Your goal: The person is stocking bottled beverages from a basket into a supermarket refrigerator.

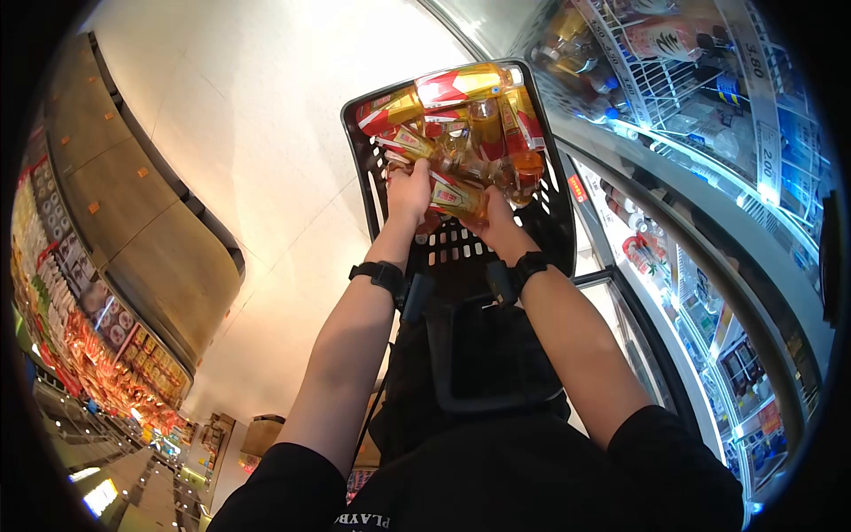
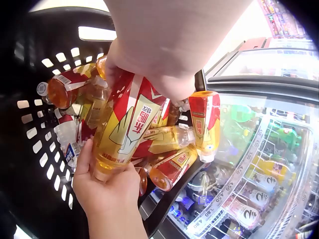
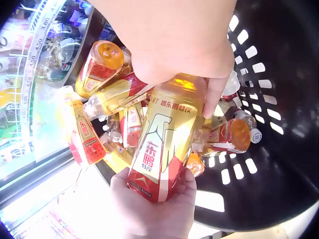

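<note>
Both hands hold one plastic bottle of yellow drink (image 1: 456,197) with a red and gold label, over the black shopping basket (image 1: 351,155). My left hand (image 1: 409,191) grips its red end, seen low in the right wrist view. At the amber end is my right hand (image 1: 502,222), its thumb and fingers around the bottle (image 2: 127,124) in the left wrist view. Several matching bottles (image 1: 459,86) lie jumbled about it in the basket. One more bottle (image 2: 204,122) lies across the basket's rim beside the fridge.
To the right stands a lit fridge (image 1: 709,115) with wire racks of drinks and price strips. A brown shelf unit (image 1: 151,222) runs along the left, with packaged goods (image 1: 97,355) below it in view. Pale floor tiles (image 1: 266,97) spread beyond the basket.
</note>
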Demonstrator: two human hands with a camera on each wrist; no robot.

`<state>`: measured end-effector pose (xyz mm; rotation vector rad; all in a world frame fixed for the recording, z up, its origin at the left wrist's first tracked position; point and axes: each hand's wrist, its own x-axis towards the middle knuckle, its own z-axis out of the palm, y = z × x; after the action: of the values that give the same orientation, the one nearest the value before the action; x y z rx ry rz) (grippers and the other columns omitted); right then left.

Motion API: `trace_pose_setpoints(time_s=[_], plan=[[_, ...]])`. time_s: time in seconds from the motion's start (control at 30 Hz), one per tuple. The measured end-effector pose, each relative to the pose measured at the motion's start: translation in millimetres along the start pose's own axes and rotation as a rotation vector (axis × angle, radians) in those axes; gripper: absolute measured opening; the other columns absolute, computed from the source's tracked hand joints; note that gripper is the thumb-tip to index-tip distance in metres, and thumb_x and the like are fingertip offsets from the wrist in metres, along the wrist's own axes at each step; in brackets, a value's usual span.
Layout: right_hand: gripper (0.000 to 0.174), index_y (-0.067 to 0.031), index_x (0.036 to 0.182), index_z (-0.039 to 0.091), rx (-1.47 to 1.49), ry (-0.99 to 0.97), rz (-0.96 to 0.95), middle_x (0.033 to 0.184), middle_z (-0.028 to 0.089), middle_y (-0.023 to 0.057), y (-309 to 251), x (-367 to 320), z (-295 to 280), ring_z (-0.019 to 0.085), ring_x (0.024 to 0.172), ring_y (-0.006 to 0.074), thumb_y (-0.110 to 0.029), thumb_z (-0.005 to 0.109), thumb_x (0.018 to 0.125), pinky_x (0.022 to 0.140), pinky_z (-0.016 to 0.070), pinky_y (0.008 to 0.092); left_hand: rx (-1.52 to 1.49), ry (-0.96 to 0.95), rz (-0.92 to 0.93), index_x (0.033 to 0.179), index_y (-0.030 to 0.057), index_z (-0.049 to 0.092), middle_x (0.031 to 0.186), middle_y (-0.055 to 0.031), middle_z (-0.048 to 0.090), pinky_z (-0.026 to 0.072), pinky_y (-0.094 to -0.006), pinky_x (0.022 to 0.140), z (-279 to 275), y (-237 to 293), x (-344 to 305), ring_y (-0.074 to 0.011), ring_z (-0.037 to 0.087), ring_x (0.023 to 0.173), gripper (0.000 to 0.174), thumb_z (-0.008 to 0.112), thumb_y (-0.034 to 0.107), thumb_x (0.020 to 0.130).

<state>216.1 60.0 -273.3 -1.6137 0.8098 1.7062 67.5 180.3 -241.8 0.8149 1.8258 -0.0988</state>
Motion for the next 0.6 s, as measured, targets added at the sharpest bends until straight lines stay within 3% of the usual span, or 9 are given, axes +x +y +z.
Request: trace_pose_setpoints(time_s=[0.13, 0.2, 0.33, 0.4, 0.47, 0.6], plan=[[0.047, -0.0062, 0.135, 0.056, -0.028, 0.059, -0.018, 0.125, 0.067, 0.0148, 6, -27, -8, 0.072, 0.105, 0.0320, -0.039, 0.050, 0.102, 0.083, 0.0658, 0.0467, -0.046, -0.068, -0.027, 0.117, -0.0020, 0.070, 0.110, -0.0232, 0.076, 0.0508, -0.0411, 0.100, 0, -12, -17, -0.0356, 0.071, 0.111, 0.061, 0.058, 0.052, 0.091], [0.041, -0.0053, 0.128, 0.058, 0.012, 0.105, -0.048, 0.122, 0.068, 0.0134, 8, -38, -13, 0.074, 0.100, 0.0324, -0.034, 0.055, 0.098, 0.076, 0.0677, 0.0469, -0.002, -0.046, 0.032, 0.109, 0.0006, 0.072, 0.104, -0.0218, 0.076, 0.0512, -0.0409, 0.097, -2, -13, -32, -0.0342, 0.071, 0.107, 0.057, 0.054, 0.052, 0.093], [0.044, -0.0031, 0.129, 0.059, 0.006, 0.085, -0.063, 0.122, 0.068, 0.0145, 10, -58, -24, 0.074, 0.101, 0.0328, -0.035, 0.055, 0.099, 0.076, 0.0677, 0.0478, 0.003, -0.045, 0.084, 0.105, 0.0014, 0.073, 0.103, -0.0219, 0.075, 0.0507, -0.0430, 0.096, -9, -8, -65, -0.0362, 0.071, 0.104, 0.057, 0.048, 0.052, 0.096], [0.047, -0.0037, 0.135, 0.056, -0.037, 0.075, -0.060, 0.125, 0.066, 0.0157, 9, -72, -29, 0.073, 0.106, 0.0350, -0.039, 0.055, 0.104, 0.084, 0.0656, 0.0513, 0.019, -0.045, 0.100, 0.105, 0.0012, 0.072, 0.104, -0.0224, 0.075, 0.0507, -0.0434, 0.096, -8, -15, -67, -0.0365, 0.071, 0.104, 0.057, 0.047, 0.051, 0.096], [0.048, -0.0032, 0.135, 0.056, -0.069, 0.078, -0.096, 0.126, 0.066, 0.0155, 5, -93, -33, 0.073, 0.105, 0.0350, -0.039, 0.055, 0.104, 0.083, 0.0656, 0.0511, 0.035, -0.047, 0.118, 0.103, -0.0006, 0.072, 0.106, -0.0240, 0.075, 0.0502, -0.0445, 0.097, -8, -15, -78, -0.0376, 0.070, 0.105, 0.059, 0.046, 0.052, 0.097], [0.047, -0.0020, 0.133, 0.057, -0.110, 0.059, -0.166, 0.125, 0.066, 0.0150, -5, -135, -47, 0.073, 0.103, 0.0349, -0.039, 0.052, 0.105, 0.083, 0.0654, 0.0508, -0.035, -0.033, 0.162, 0.100, -0.0032, 0.070, 0.089, -0.0207, 0.073, 0.0551, -0.0403, 0.082, -13, 11, -137, -0.0291, 0.073, 0.083, 0.055, 0.049, 0.048, 0.097]])
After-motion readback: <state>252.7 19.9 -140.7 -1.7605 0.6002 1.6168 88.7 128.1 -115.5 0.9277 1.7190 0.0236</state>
